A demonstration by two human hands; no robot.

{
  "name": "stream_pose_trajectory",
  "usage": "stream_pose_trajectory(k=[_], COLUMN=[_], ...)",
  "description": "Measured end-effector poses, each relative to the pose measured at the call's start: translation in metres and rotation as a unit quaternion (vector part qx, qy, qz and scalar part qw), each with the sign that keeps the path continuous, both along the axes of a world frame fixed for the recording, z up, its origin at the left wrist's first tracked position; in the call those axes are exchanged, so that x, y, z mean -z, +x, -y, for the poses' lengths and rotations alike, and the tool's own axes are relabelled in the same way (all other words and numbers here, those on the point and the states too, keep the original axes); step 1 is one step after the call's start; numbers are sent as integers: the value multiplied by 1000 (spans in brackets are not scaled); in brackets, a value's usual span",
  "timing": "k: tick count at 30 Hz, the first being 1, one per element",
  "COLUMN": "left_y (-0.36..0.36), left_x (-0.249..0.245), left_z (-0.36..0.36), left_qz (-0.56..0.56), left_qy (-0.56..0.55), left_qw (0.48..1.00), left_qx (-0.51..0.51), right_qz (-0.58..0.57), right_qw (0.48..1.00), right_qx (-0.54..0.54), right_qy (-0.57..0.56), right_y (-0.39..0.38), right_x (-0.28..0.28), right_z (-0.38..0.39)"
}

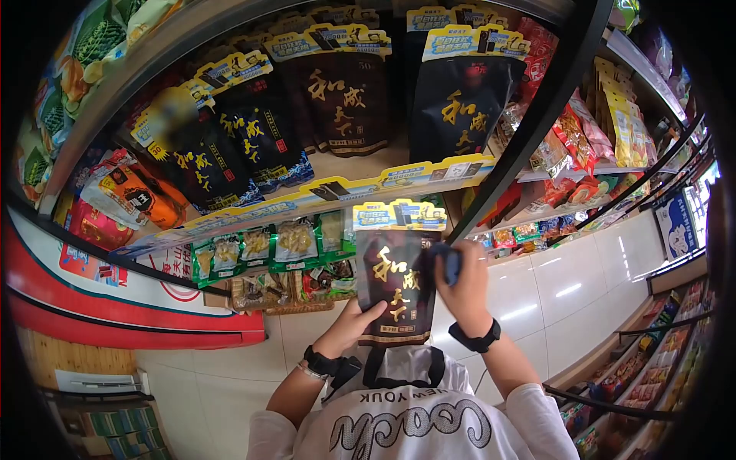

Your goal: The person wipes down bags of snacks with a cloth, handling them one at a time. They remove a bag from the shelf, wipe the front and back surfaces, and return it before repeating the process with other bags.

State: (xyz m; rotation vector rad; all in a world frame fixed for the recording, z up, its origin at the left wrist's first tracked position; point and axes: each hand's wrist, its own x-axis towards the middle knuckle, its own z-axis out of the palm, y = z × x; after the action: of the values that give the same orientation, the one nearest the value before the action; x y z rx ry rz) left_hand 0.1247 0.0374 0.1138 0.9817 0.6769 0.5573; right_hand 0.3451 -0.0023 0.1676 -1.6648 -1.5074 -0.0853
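While you face the shelf [337,192], orange packs [134,198] lie at its left end and green packs [253,249] hang under its front edge. Next comes your left hand [349,326]. Its thumb lies across the bag's face and its fingers fold behind, pinching the bag [395,287] at its lower left corner.

The bag hangs upright between your two hands, just below the shelf's front edge. Its yellow header [399,216] sits on top, close to the price strip, though contact cannot be told.

Your right hand [466,295] is at the bag's upper right edge, fingers curled shut round a small blue object [448,262] held against it. Whether any finger also grips the bag is hidden. Further right, red and yellow packs [613,123] crowd the neighbouring shelves.

The bag looks like a glossy film pouch, so expect it to be light, soft and slick, and to buckle if you squeeze its middle. The header and side seams look stiffer, so grip there, with the thumb in front and the fingers behind.
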Motion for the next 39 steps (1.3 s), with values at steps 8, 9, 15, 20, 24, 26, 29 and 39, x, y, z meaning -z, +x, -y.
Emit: stream_pose_trajectory(k=[8, 9, 15, 20, 24, 26, 29, 39], left_y=[5, 5, 9, 16, 10, 9, 8, 19], left_x=[7, -2, -3, -13, 9, 8, -2, 1], left_z=[7, 9, 15, 11, 11, 10, 9, 17], left_qz=[-27, -39, -112, -65, -64, -65, -56, 45], left_qy=[101, 119, 273, 195, 251, 238, 153, -124], left_qw=[994, 991, 954, 977, 965, 968, 985, 988], left_qx=[37, 57, 55, 57, 28, 40, 55, -78], right_qz=[105, 107, 122, 77, 155, 147, 67, 124], right_qw=[967, 984, 931, 982, 920, 937, 985, 943], right_qx=[-233, -139, -345, -172, -358, -316, -153, -310], right_qy=[6, 11, 6, 20, 43, 35, 50, -17], right_y=[-26, -17, -40, -14, -31, -24, -10, -2], right_x=[0, -9, -15, -41, -13, -14, -35, 15], right_z=[8, -2, 12, -17, 11, 12, -4, 42])
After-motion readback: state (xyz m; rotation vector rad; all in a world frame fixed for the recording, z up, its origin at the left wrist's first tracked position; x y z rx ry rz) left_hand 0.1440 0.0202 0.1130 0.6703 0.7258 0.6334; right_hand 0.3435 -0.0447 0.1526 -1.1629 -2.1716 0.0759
